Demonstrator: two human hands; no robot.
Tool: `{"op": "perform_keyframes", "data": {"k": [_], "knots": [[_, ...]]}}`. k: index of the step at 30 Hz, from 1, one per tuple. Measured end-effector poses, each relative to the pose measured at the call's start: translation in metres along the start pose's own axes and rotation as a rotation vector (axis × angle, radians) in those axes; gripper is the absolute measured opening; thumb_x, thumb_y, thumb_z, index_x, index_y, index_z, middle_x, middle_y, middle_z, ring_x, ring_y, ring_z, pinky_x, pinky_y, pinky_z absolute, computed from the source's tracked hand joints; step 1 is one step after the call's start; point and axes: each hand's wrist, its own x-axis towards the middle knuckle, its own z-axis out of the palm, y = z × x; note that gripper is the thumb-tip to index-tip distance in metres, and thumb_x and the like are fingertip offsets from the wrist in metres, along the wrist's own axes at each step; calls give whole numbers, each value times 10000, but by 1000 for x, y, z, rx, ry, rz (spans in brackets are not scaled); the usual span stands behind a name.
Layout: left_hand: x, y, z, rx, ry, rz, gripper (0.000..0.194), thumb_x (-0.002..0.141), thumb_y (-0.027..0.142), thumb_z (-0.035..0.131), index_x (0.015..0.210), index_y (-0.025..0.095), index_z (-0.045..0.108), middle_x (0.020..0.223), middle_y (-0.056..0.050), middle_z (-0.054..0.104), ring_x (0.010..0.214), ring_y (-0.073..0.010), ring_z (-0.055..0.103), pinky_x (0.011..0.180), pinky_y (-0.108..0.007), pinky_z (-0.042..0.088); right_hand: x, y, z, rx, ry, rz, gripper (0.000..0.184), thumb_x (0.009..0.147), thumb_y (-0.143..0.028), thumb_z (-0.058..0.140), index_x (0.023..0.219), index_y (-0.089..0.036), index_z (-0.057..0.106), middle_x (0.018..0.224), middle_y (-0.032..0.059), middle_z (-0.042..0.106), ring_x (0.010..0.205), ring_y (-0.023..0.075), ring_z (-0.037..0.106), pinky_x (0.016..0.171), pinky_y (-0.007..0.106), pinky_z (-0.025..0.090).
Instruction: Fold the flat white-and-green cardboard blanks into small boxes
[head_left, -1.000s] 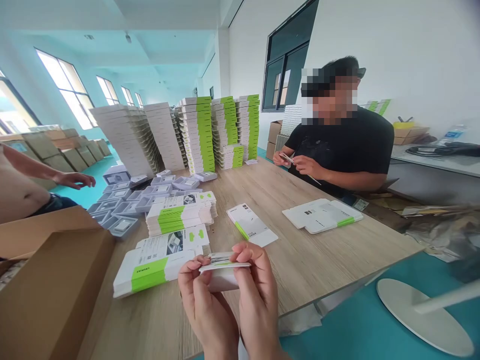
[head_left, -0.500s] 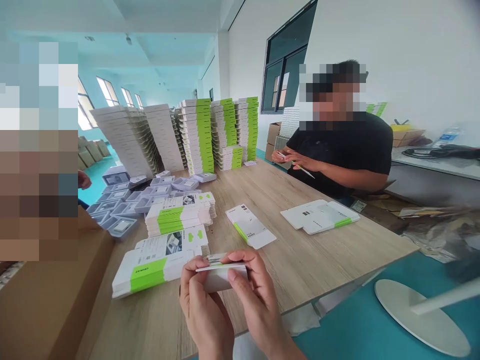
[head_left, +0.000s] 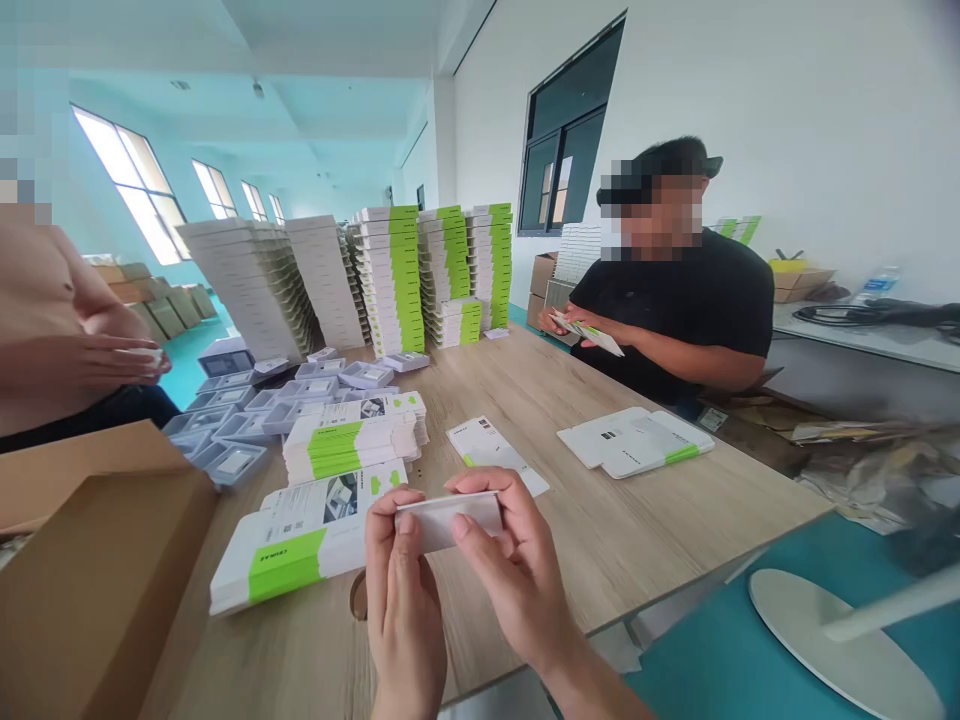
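Observation:
A small white cardboard box (head_left: pixel 442 522) is gripped at its two ends above the near part of the table. My left hand (head_left: pixel 405 590) is closed on its left end, the thumb on the near face. On the right end, my right hand (head_left: pixel 514 570) pinches it, thumb in front and fingers over the top edge. Only the plain near side of the box shows; its far side is hidden. Just left of my hands lies a stack of flat white-and-green cartons (head_left: pixel 300 545). Beyond them is a single flat carton (head_left: pixel 484 445), partly covered by my right fingers.
Another carton stack (head_left: pixel 352 440) and several plastic trays (head_left: pixel 240 460) lie to the left. Tall box stacks (head_left: pixel 390 280) stand at the back. Flat cartons (head_left: pixel 637 440) lie right on the wooden table (head_left: pixel 675 530). A co-worker (head_left: pixel 667 290) holds cartons; another person (head_left: pixel 60 340) stands left.
The box has turned in my hands, so its plain side faces me and the printed flap no longer shows. The co-worker's cartons are now fanned out.

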Motion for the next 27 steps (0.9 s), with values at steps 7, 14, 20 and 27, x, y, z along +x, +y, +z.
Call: {"op": "perform_keyframes", "data": {"k": [7,14,20,27], "knots": [[57,54,21,12,-195,77,523,860,672,755,1188,268,705,1141,-75,705,980,-243,699,819,-309,609,74,-46,27,-43,-105,-244,182,971,-371,676,1116,-270,630,836,-11,657,591,129,585,475,225,447],[94,60,34,-78,-283,140,481,861,540,817,1221,272,643,1078,-55,737,873,-211,743,778,-313,628,114,-44,36,145,-80,-106,172,859,-336,750,966,-247,648,841,-19,661,659,134,632,589,240,543],[129,35,25,260,-402,418,855,692,325,965,1462,277,597,1249,-150,745,1021,-307,765,866,-384,619,136,-11,23,320,0,134,389,742,-376,843,1067,-274,654,972,-3,656,813,189,685,688,299,587],[127,19,38,277,-159,476,648,680,505,950,1260,283,766,1204,-139,775,963,-322,756,735,-344,582,145,10,13,-238,-38,-469,300,984,-161,572,1047,-342,802,1436,62,589,1096,218,693,945,428,604]]}}
